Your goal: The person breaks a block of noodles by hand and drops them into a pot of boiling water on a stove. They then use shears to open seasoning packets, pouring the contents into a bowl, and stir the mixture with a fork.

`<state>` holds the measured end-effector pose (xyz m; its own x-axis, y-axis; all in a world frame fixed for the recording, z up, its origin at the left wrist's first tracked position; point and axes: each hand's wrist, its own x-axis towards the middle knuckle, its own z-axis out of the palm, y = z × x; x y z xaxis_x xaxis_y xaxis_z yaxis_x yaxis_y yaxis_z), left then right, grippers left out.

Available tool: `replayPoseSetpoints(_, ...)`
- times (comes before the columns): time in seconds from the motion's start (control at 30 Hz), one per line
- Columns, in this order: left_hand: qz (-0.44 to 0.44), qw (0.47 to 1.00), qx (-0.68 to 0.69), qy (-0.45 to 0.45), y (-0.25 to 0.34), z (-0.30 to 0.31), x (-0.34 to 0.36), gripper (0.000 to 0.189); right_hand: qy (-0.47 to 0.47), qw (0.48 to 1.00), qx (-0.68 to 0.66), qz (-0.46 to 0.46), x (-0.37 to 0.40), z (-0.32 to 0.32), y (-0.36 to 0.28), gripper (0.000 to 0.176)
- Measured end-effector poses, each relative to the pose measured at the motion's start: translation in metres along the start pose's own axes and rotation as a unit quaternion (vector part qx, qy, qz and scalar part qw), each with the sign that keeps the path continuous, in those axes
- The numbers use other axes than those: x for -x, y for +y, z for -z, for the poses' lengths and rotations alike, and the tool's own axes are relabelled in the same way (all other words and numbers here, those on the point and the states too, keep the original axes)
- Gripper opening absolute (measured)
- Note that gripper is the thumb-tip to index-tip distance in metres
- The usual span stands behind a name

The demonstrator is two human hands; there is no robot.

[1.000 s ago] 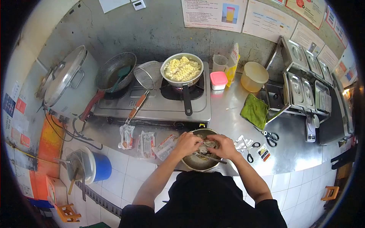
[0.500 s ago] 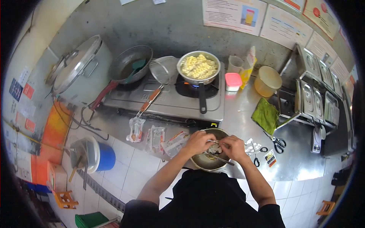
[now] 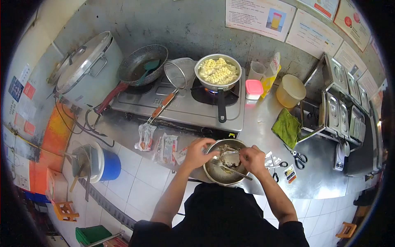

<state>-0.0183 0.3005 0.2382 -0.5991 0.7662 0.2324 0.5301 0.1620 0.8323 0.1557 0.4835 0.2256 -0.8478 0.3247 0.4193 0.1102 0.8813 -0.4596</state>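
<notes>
A metal bowl with dark and pale contents sits at the counter's front edge, a utensil's handle leaning over its right rim. My left hand is over the bowl's left rim, its thumb and fingers apart, nothing visible between them. My right hand is closed at the right rim on a small, thin, shiny item that I cannot make out. Opened plastic wrappers lie left of the bowl. Behind, noodles fill a pan over a lit burner.
A strainer and a dark wok rest on the stove. Scissors, sachets and a green cloth lie at the right. A large pot stands left; a blue bucket stands below the counter.
My left hand has moved left, away from my right hand, and its fingers have parted. My right hand has shifted slightly. The camera view has shifted a little.
</notes>
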Motion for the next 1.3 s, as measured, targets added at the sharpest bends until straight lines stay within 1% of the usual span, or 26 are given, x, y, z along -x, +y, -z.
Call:
replayPoseSetpoints(0.03,0.046,0.997,0.049,0.026,-0.004,0.005,0.005,0.033,0.04,0.999,-0.024,0.004,0.0,-0.001,0.001,0.011)
replayPoseSetpoints(0.07,0.046,0.994,0.077,0.069,-0.008,0.011,0.011,0.03,0.035,0.999,-0.025,0.003,0.005,-0.002,0.0,0.011)
replayPoseSetpoints(0.1,0.05,0.993,0.077,0.069,-0.014,0.018,0.018,0.03,0.041,0.999,-0.033,-0.005,0.008,-0.002,-0.001,0.011)
replayPoseSetpoints(0.17,0.091,0.98,0.045,0.172,-0.029,0.033,0.033,0.027,0.046,0.998,-0.04,-0.005,0.007,-0.003,0.005,0.011)
replayPoseSetpoints(0.2,0.097,0.979,0.045,0.172,-0.04,0.039,0.045,0.027,0.039,0.998,-0.043,-0.008,0.011,-0.006,0.008,0.011)
replayPoseSetpoints(0.27,0.143,0.957,-0.052,0.245,-0.065,0.049,0.059,0.028,0.032,0.998,-0.049,-0.001,0.012,-0.007,0.014,0.011)
replayPoseSetpoints(0.3,0.148,0.953,-0.058,0.258,-0.071,0.052,0.064,0.028,0.043,0.998,-0.043,-0.007,0.012,-0.007,0.015,0.011)
replayPoseSetpoints(0.33,0.142,0.94,-0.106,0.291,-0.074,0.056,0.072,0.029,0.052,0.998,-0.04,-0.013,0.014,-0.009,0.014,0.011)
replayPoseSetpoints(0.37,0.135,0.924,-0.155,0.323,-0.08,0.062,0.08,0.03,0.042,0.996,-0.059,-0.061,0.018,-0.011,0.015,0.012)
replayPoseSetpoints(0.43,0.139,0.912,-0.178,0.342,-0.096,0.068,0.091,0.034,0.075,0.985,-0.106,-0.116,0.018,-0.013,0.012,0.012)
replayPoseSetpoints(0.57,0.171,0.897,-0.211,0.35,-0.107,0.069,0.1,0.035,0.079,0.987,-0.106,-0.092,0.013,-0.01,0.013,0.011)
replayPoseSetpoints(0.63,0.204,0.885,-0.252,0.335,-0.113,0.066,0.105,0.034,-0.015,0.997,-0.05,-0.055,0.02,-0.005,0.016,0.011)
replayPoseSetpoints(0.67,0.204,0.879,-0.261,0.342,-0.117,0.065,0.105,0.028,0.025,0.992,-0.094,-0.084,0.022,-0.006,0.014,0.012)
replayPoseSetpoints(0.7,0.203,0.879,-0.257,0.346,-0.12,0.065,0.1,0.028,0.026,0.992,-0.092,-0.08,0.018,-0.005,0.016,0.012)
replayPoseSetpoints(0.77,0.213,0.869,-0.232,0.382,-0.124,0.067,0.104,0.02,0.035,0.99,-0.079,-0.107,0.022,-0.008,0.017,0.012)
replayPoseSetpoints(0.8,0.198,0.865,-0.229,0.4,-0.12,0.07,0.102,0.013,0.035,0.984,-0.112,-0.134,0.024,-0.012,0.019,0.008)
replayPoseSetpoints(0.83,0.195,0.863,-0.231,0.405,-0.116,0.072,0.099,0.013,0.037,0.984,-0.115,-0.129,0.024,-0.014,0.021,0.008)
replayPoseSetpoints(0.9,0.221,0.861,-0.213,0.405,-0.107,0.076,0.097,0.012,0.059,0.951,-0.218,-0.21,0.022,-0.016,0.02,0.005)
replayPoseSetpoints(0.93,0.218,0.863,-0.212,0.403,-0.112,0.078,0.099,0.009,0.06,0.937,-0.259,-0.227,0.019,-0.016,0.018,0.008)
replayPoseSetpoints(0.97,0.217,0.859,-0.219,0.41,-0.115,0.078,0.099,0.009,0.059,0.936,-0.268,-0.221,0.014,-0.019,0.014,0.008)
replayPoseSetpoints(1.03,0.198,0.87,-0.187,0.41,-0.122,0.078,0.099,0.008,0.084,0.89,-0.381,-0.238,-0.003,-0.018,-0.011,0.006)
replayPoseSetpoints(1.1,0.172,0.878,-0.183,0.407,-0.13,0.082,0.101,0.009,0.08,0.879,-0.418,-0.216,-0.028,-0.026,-0.038,0.005)
replayPoseSetpoints(1.17,0.076,0.916,-0.235,0.318,-0.132,0.087,0.103,0.013,0.02,0.874,-0.444,-0.199,-0.055,-0.038,-0.062,0.005)
replayPoseSetpoints(1.2,0.129,0.923,-0.193,0.308,-0.129,0.086,0.101,0.015,-0.006,0.868,-0.456,-0.194,-0.067,-0.05,-0.071,0.005)
replayPoseSetpoints(1.23,0.126,0.922,-0.193,0.311,-0.123,0.088,0.099,0.015,-0.033,0.863,-0.467,-0.187,-0.078,-0.066,-0.08,0.005)
replayPoseSetpoints(1.3,0.107,0.939,-0.168,0.279,-0.108,0.093,0.095,0.018,-0.032,0.822,-0.543,-0.169,-0.096,-0.108,-0.103,0.004)
